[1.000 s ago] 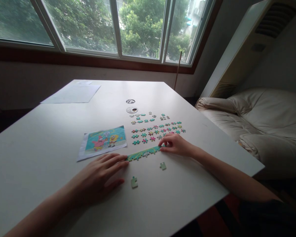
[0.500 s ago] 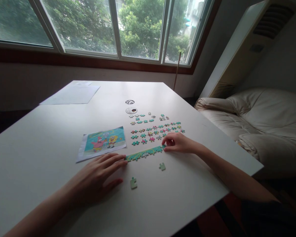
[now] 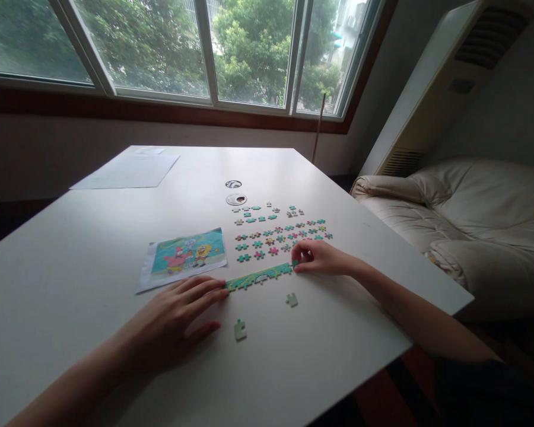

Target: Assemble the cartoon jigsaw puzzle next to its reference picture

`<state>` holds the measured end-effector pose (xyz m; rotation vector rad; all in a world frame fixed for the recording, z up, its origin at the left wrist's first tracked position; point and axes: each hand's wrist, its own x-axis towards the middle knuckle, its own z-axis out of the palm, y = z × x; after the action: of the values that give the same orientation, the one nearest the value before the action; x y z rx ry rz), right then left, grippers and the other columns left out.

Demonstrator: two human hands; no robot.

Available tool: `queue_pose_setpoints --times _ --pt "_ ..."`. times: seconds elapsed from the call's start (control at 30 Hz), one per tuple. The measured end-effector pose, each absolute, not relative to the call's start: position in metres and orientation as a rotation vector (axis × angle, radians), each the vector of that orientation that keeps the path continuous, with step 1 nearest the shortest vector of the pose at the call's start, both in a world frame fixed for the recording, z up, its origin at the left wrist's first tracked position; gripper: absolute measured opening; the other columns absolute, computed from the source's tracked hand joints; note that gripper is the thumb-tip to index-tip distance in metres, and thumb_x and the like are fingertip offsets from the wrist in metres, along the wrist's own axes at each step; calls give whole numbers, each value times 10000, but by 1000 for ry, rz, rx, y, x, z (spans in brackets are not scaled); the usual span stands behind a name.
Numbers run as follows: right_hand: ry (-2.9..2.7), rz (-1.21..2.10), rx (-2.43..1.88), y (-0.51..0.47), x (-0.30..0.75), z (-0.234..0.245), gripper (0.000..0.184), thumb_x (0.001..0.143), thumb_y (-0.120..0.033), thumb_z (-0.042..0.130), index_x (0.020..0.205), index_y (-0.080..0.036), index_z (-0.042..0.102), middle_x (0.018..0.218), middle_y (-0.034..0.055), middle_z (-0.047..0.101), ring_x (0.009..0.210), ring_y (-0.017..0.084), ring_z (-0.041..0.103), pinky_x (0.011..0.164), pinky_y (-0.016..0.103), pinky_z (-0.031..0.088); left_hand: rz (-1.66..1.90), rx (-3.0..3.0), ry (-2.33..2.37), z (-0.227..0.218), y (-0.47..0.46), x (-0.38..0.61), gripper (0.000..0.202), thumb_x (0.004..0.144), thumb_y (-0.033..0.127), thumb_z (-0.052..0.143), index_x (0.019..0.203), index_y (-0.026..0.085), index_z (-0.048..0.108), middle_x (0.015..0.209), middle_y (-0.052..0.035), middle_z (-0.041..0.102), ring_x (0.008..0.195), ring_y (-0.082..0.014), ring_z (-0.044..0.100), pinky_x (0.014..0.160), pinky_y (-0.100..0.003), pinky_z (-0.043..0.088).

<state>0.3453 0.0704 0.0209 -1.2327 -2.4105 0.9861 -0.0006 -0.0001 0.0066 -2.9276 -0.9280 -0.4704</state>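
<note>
A strip of joined jigsaw pieces, green and teal, lies across the white table. My left hand rests with its fingers stretched out, the fingertips touching the strip's left end. At the other end, my right hand pinches a teal puzzle piece between thumb and fingers, right against the strip. Whether that piece is locked in cannot be made out. Two loose pale green pieces lie nearer to me: one puzzle piece by my left thumb, another puzzle piece below the strip's right part.
Beyond the strip, several loose puzzle pieces lie in rows. A cartoon picture sheet is left of them. Two round stickers and white paper lie farther back on the table. A sofa stands at right.
My right hand's fingers have closed more tightly around the teal piece at the strip's right end. My left hand has stayed in place.
</note>
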Motion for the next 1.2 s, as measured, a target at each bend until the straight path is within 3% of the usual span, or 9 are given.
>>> queue_pose_setpoints --times 0.47,0.67,1.2 --pt "-2398 953 -1144 71 346 21 220 759 -321 672 906 -159 645 730 3 581 644 99 511 575 199 411 -513 -2940 -940 11 -1 0 361 872 291 527 1226 223 543 1223 -82 610 1095 -248 578 883 -374 519" --pt "-2427 831 -1043 70 344 18 98 794 -231 622 824 -153 674 724 15 602 624 90 496 572 191 396 -457 -2936 -953 8 0 -5 345 881 308 532 1216 227 556 1230 -74 606 1117 -252 562 903 -383 509" --pt "-2475 735 -1058 67 342 21 72 797 -196 615 828 -160 669 710 7 579 619 90 506 614 199 417 -488 -2957 -970 10 0 0 345 874 274 522 1214 228 562 1221 -90 609 1109 -252 569 902 -392 507"
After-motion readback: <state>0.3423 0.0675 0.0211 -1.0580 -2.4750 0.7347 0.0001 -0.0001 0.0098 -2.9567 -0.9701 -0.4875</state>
